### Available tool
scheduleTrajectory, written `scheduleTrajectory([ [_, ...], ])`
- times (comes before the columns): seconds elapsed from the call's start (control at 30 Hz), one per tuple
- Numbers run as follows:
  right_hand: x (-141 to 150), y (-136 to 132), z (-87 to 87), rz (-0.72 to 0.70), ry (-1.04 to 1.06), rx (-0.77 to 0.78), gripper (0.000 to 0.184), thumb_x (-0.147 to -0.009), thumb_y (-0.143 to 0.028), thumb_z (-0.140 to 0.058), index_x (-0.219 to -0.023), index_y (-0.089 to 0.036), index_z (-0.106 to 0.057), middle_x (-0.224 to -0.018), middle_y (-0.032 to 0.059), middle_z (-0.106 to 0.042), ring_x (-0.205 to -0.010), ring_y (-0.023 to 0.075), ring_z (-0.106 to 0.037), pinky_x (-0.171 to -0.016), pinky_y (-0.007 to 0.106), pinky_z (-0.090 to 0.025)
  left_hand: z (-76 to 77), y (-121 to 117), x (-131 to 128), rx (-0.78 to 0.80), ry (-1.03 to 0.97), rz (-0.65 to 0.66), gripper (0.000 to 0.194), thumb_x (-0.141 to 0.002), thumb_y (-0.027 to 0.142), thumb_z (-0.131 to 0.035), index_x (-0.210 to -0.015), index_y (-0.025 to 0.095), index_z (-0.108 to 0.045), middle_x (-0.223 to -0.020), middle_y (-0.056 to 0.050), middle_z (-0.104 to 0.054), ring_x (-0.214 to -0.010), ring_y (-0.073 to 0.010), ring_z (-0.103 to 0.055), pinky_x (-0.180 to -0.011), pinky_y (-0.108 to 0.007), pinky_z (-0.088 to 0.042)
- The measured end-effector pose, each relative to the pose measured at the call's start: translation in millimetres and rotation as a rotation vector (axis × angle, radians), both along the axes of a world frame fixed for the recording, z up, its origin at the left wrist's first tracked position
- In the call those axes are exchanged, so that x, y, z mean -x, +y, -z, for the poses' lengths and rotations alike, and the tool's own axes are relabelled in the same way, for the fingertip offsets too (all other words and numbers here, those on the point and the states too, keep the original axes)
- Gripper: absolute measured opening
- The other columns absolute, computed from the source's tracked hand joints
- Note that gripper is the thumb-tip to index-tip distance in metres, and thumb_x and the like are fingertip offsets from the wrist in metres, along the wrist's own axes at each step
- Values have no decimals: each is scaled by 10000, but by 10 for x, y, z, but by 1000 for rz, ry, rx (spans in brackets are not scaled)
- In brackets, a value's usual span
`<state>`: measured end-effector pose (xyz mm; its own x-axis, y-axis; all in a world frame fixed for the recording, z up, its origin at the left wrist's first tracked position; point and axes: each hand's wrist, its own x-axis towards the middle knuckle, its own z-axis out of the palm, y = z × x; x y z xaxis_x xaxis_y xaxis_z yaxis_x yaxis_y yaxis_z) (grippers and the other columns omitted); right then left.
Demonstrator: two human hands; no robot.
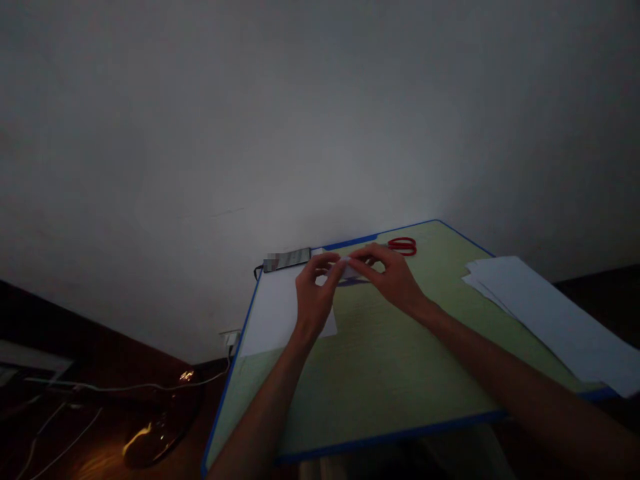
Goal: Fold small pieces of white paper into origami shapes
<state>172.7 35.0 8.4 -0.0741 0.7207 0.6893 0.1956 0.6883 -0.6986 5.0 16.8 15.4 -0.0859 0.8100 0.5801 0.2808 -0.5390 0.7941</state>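
Above the light green tabletop (390, 380), my left hand (316, 293) and my right hand (393, 275) meet fingertip to fingertip. Both pinch a small piece of white paper (352, 272) between thumb and fingers. My fingers partly cover the paper, so its full shape is hidden. Just below it shows a dark purplish strip, either shadow or part of the piece; I cannot tell which. A white sheet (270, 313) lies flat beneath and left of my left hand. Beyond my right hand rest scissors with red handles (403, 246), their blades mostly hidden.
At the back left edge, a phone (294, 259) with a dark cable lies against the wall. A stack of white paper (545, 320) overhangs the table's right side. Left of the table are a wall plug (231, 339), a white cord (150, 386) and a shiny brown object (160, 433).
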Motion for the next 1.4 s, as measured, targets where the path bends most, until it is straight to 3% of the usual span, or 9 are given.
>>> scheduleTrajectory([
  [0.4,1,-15,22,-30,-54,-24,129,-924,-328,-687,-951,-211,-735,-885,41,-732,-794,166,-678,-681,288,-550,34,22,11,-7,19,69,153,-891,351,-707,-925,203,-690,-1081,-81,-729,-1067,-223,-670,-961,-412,-522],
  [0.57,-124,19,-36,-80,-216,-21,113,-929,-238,-645,-902,-186,-742,-856,44,-742,-768,157,-670,-666,272,-527,71,75,41,104,19,177,151,-880,341,-706,-862,192,-685,-1008,-82,-740,-993,-221,-686,-950,-429,-521],
  [0.73,-220,74,-56,-108,-312,-65,126,-930,-247,-640,-873,-187,-735,-806,24,-718,-716,144,-642,-675,275,-504,72,70,51,82,117,152,117,-885,321,-687,-869,206,-681,-1052,-76,-707,-1042,-222,-652,-947,-412,-508],
  [0.9,-253,108,-59,-138,-379,-79,152,-951,-273,-623,-890,-191,-736,-816,28,-711,-726,149,-635,-684,285,-486,60,69,63,86,198,66,123,-882,304,-672,-826,195,-657,-931,-52,-654,-862,-180,-612,-815,-337,-512],
  [1.07,-263,107,-57,-126,-410,-106,147,-955,-249,-605,-873,-181,-707,-802,27,-673,-721,151,-621,-687,289,-484,59,69,49,153,202,132,154,-900,323,-650,-840,182,-657,-844,-40,-686,-790,-166,-619,-765,-312,-494],
  [1.4,-303,98,-53,-81,-511,-197,99,-921,-173,-614,-863,-171,-694,-832,43,-672,-759,165,-622,-712,298,-481,43,51,32,182,206,164,157,-879,329,-671,-872,174,-697,-898,-63,-719,-835,-183,-642,-794,-331,-508],
])
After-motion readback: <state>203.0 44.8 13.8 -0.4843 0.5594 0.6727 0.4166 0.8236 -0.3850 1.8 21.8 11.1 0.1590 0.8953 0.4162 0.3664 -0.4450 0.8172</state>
